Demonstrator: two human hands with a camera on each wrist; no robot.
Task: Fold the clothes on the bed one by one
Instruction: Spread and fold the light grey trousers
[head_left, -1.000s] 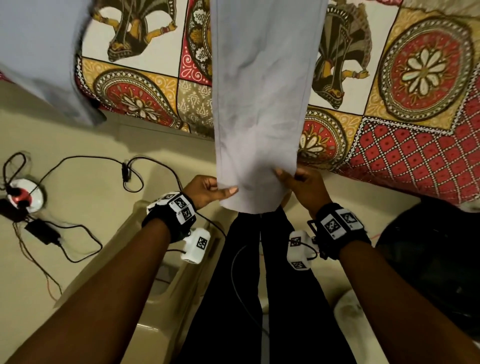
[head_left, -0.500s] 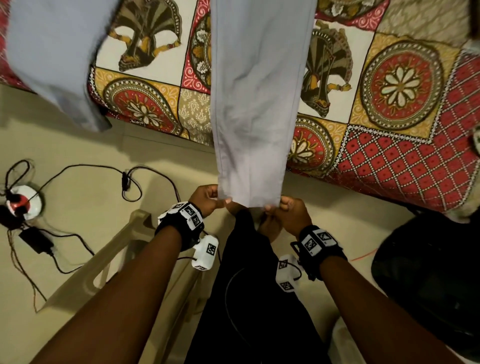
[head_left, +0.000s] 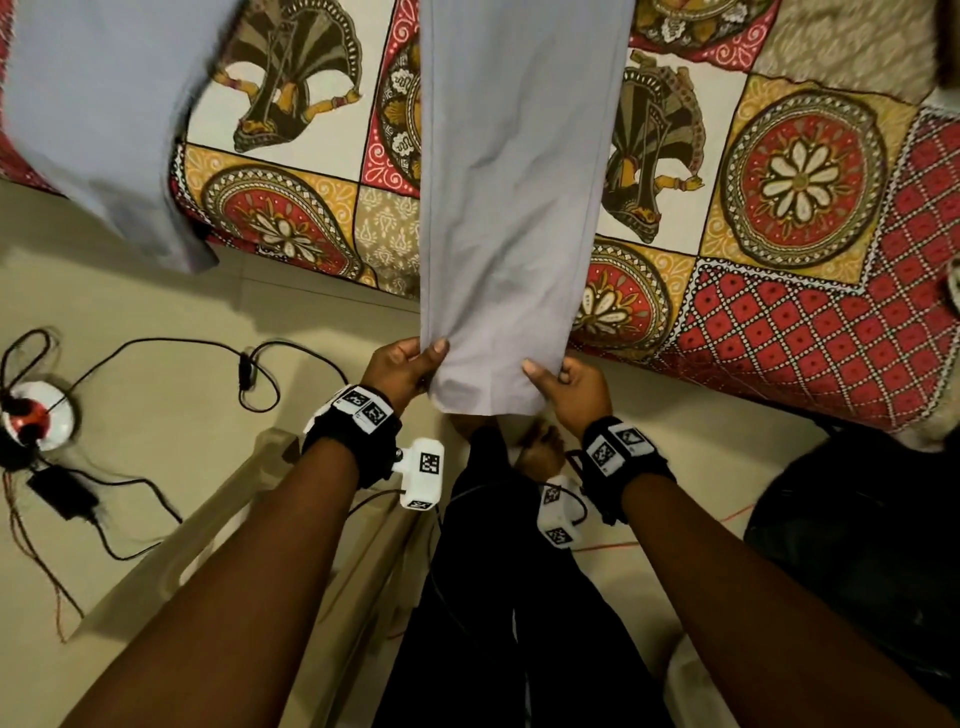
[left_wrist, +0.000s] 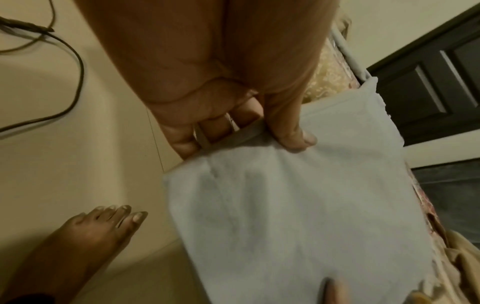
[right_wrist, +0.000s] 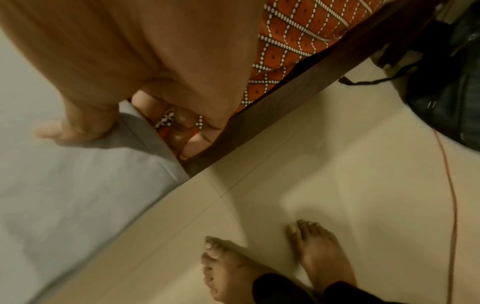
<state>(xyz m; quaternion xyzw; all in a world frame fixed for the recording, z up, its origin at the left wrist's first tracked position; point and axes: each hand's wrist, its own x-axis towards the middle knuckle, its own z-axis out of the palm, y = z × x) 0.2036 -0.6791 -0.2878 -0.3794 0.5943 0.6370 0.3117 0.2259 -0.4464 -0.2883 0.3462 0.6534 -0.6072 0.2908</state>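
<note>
A long light grey garment (head_left: 514, 208) lies across the patterned bedspread (head_left: 779, 171) and hangs over the bed's near edge. My left hand (head_left: 402, 369) pinches the left corner of its lower hem, thumb on top, as the left wrist view shows on the cloth (left_wrist: 298, 205). My right hand (head_left: 569, 387) pinches the right corner, thumb over the grey fabric (right_wrist: 78, 195) and fingers curled under. A second light grey piece (head_left: 98, 119) hangs off the bed at the upper left, blurred.
A beige plastic chair (head_left: 218, 561) stands at my lower left. Black cables (head_left: 171, 364) and a white and red power socket (head_left: 36, 418) lie on the floor at left. A black bag (head_left: 857, 530) sits at right. My bare feet (right_wrist: 272, 257) stand near the bed's dark frame (right_wrist: 298, 86).
Both hands have shifted along the hem's corners, dipping and coming back up toward the bed edge. The grey piece at the upper left is still moving.
</note>
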